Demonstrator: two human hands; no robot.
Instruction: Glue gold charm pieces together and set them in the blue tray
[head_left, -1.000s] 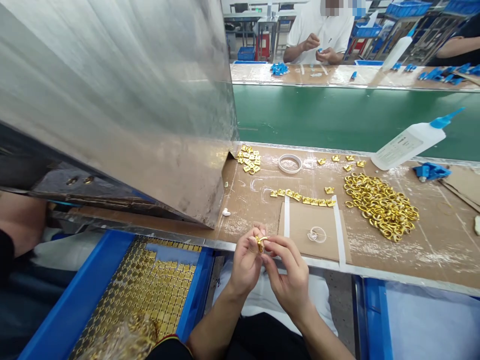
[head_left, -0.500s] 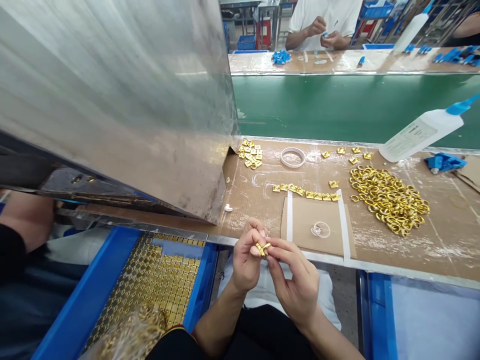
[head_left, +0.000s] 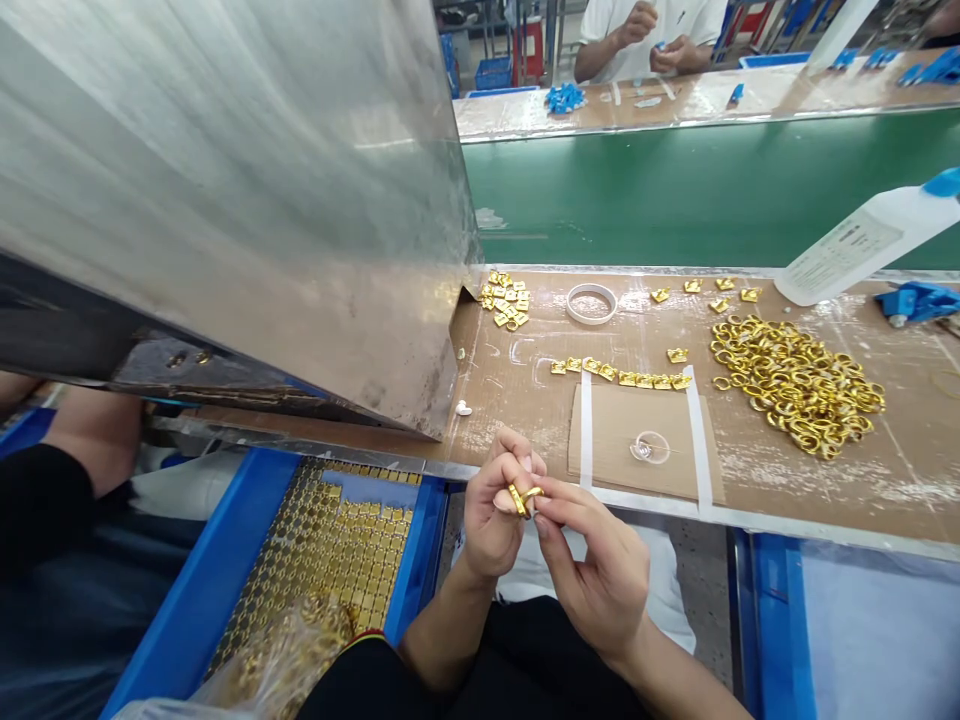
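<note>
Between the fingertips of both hands is a gold ring (head_left: 523,499), with a flat squarish part on the left and a curved band on the right. My left hand (head_left: 496,515) pinches the flat side. On the band side, my right hand (head_left: 596,560) grips with thumb and fingers. Just beyond the hands lies a taped cardboard pad (head_left: 615,415) with a small clear round dish (head_left: 649,448) on it. A row of gold pieces with flat faces (head_left: 626,377) runs along the pad's far edge. Whether the held parts are joined I cannot tell.
A large metal housing (head_left: 300,220) blocks the left. Right of the pad lies a heap of gold rings (head_left: 799,385), near a tilted white bottle (head_left: 855,245). A white tape roll (head_left: 591,304) lies farther back. A blue tray (head_left: 184,590) holds gold pieces below. A co-worker (head_left: 649,40) sits opposite.
The view has shifted slightly, so the bench things sit a little farther right and higher. Both hands keep their pinch on the gold ring, which has tilted slightly.
</note>
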